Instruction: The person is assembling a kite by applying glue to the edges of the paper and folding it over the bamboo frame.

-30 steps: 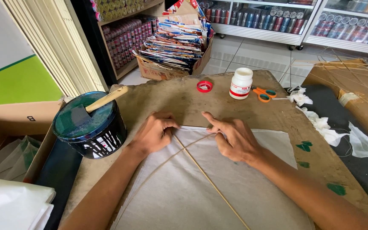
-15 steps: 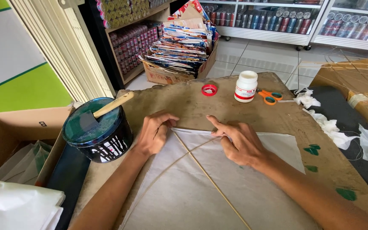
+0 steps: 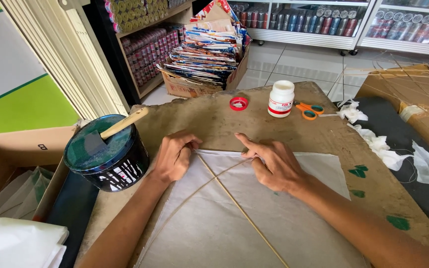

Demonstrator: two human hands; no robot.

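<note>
Since the earlier frames, both hands are seen to have stayed at the top edge of the paper; only small shifts are noted, the view having tilted slightly.

Head view:
- White kite paper is laid flat on a brown worn tabletop, filling the lower centre.
- A straight bamboo spine is run from the paper's top edge toward 5 o'clock. A curved bamboo spar is crossed over it, bowing from 7 o'clock up toward 1 o'clock.
- Left hand: fingers are curled together, tips pressed at the paper's top edge, at 10 o'clock from the spine's upper end. Whether the edge itself is pinched cannot be told.
- Right hand: index finger is extended flat toward 10 o'clock along the paper's top edge; the remaining fingers are bent and pressed down where the spar's upper end meets the paper. The spar end is hidden under them.
- The spine top is left between the two hands, touched by neither as far as can be seen.
- At 9 o'clock from the left hand a dark tub is set, with a wooden-handled brush laid across its lid.
- At 12 o'clock: red cap, white glue bottle, orange scissors.
- White paper scraps are strewn at 2 o'clock.
</note>
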